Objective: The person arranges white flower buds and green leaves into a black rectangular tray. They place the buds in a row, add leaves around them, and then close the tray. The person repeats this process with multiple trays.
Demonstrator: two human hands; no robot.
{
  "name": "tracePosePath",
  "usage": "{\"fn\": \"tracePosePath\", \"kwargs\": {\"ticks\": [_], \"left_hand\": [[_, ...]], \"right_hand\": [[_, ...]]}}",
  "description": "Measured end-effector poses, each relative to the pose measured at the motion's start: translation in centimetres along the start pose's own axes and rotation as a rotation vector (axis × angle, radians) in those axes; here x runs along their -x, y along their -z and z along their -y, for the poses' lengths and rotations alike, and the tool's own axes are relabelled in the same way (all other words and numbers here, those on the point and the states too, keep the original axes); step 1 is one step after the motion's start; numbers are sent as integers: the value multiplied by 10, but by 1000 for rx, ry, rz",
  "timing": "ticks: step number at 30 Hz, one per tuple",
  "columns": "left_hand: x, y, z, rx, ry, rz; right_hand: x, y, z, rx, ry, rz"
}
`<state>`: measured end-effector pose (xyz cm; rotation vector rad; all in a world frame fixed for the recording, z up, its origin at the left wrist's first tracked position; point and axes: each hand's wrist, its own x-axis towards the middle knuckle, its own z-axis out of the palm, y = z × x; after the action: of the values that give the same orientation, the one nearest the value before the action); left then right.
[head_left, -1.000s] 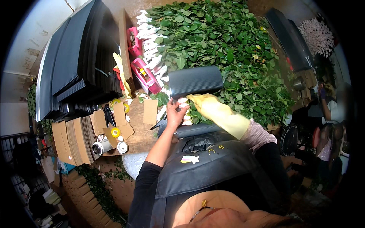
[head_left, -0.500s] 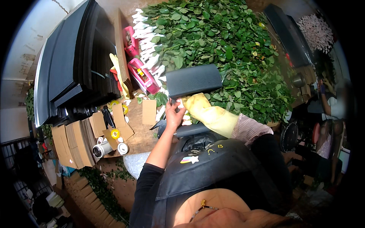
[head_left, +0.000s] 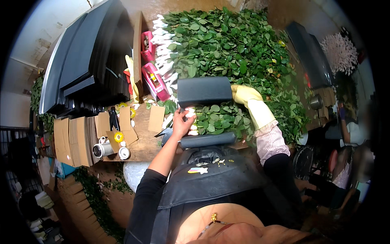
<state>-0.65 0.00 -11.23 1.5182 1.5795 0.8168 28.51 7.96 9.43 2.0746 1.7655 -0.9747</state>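
Between two folds of a dark ribbed sheet (head_left: pixel 205 89) lies a leafy bunch of roses (head_left: pixel 219 118), its pale heads at the left end. My bare left hand (head_left: pixel 183 122) is at those heads, fingers curled around some of them. My right hand (head_left: pixel 245 96), in a long yellow glove, is at the right end of the sheet's far fold; its fingertips are partly hidden there. The near fold (head_left: pixel 209 140) lies along the table edge by my apron.
A big heap of leafy stems (head_left: pixel 227 44) with white-covered heads fills the far table. Left are pink holders (head_left: pixel 156 81), stacked dark sheets (head_left: pixel 87 53), cardboard pieces (head_left: pixel 81 138), tape rolls (head_left: pixel 118 137) and a white mug (head_left: pixel 102 149). Another person (head_left: pixel 353 122) is at far right.
My gloved right hand has moved right, from beside my left hand to the sheet's right end, uncovering the bunch's leaves. My left hand stays at the rose heads.
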Motion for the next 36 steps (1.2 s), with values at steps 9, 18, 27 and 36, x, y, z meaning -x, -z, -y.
{"fn": "tracePosePath", "kwargs": {"ticks": [9, 18, 27, 36], "left_hand": [[0, -1, 16, 104, -60, 42], [-6, 95, -48, -604, -163, 415], [-9, 27, -53, -644, -894, 427], [-10, 18, -47, -674, -925, 371]], "right_hand": [[44, -17, -44, -514, 757, -48], [34, -79, 33, 493, 629, 173], [33, -92, 46, 590, 629, 202], [70, -127, 69, 567, 656, 83]]}}
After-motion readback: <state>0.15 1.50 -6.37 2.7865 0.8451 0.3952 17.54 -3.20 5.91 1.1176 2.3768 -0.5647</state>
